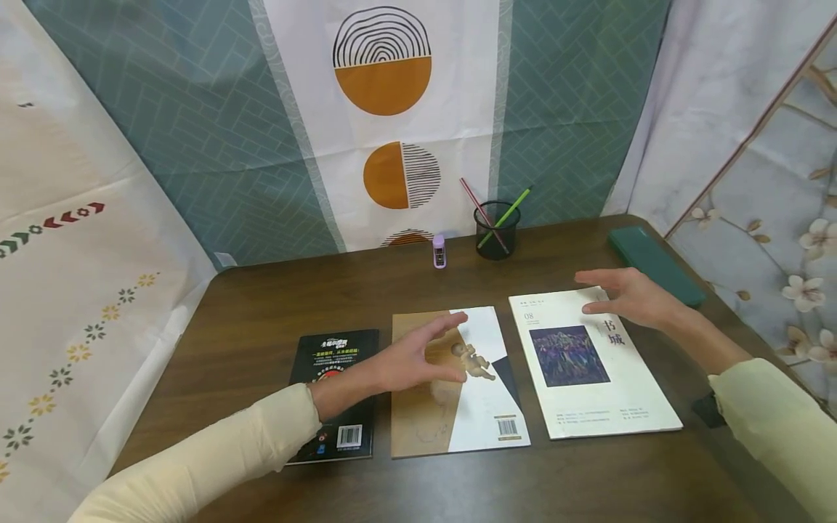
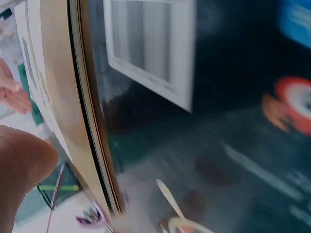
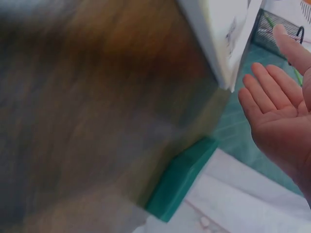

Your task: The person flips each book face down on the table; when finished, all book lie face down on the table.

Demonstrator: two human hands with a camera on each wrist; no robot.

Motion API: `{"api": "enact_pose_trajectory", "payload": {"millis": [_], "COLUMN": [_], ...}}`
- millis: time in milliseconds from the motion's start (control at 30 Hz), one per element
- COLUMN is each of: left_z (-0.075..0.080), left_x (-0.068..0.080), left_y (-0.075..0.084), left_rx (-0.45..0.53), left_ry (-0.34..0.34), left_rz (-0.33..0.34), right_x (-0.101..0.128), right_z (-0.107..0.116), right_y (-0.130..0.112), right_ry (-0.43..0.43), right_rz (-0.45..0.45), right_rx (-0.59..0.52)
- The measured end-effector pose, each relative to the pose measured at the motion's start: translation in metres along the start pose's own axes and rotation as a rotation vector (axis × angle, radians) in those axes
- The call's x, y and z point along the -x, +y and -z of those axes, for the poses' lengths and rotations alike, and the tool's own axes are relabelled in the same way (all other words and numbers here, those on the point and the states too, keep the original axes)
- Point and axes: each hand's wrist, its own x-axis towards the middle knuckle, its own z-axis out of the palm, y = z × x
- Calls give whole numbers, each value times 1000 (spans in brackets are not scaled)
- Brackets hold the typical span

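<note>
Three printed books or magazines lie in a row on the brown table. Over the middle one, a tan and white magazine, hovers my left hand, thumb and fingers spread apart with nothing between them. Its forearm crosses above the black book, whose cover and barcode fill much of the left wrist view. My right hand is over the upper right corner of the white magazine, fingers extended and holding nothing. In the right wrist view the palm of that hand shows, fingers straight.
Along the back edge stand a black mesh pen cup with a red and a green pencil, and a small purple item. A green case lies at the right back. Patterned cloth hangs behind the table.
</note>
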Motion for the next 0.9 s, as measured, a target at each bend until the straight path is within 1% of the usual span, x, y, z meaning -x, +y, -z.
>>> {"api": "enact_pose_trajectory", "payload": {"millis": [200, 367, 467, 567, 700, 800, 900], "left_z": [-23, -44, -56, -67, -81, -91, -99], "left_x": [-15, -24, -29, -32, -37, -40, -41], "left_y": [11, 20, 26, 32, 38, 42, 45], "left_rx": [-3, -6, -48, -75, -133, -230, -357], "left_ry": [-25, -36, -42, -62, -80, -68, -52], "left_rz": [24, 35, 56, 77, 52, 19, -24], "right_x": [5, 8, 9, 10, 11, 11, 12], "right_z": [5, 7, 6, 5, 3, 1, 0], "right_y": [14, 19, 21, 23, 25, 26, 27], "right_ry": [29, 45, 47, 48, 54, 56, 57], "right_rz": [-38, -60, -78, -88, -86, -87, -90], "right_rx": [-27, -18, -19, -24, -22, -23, -24]}}
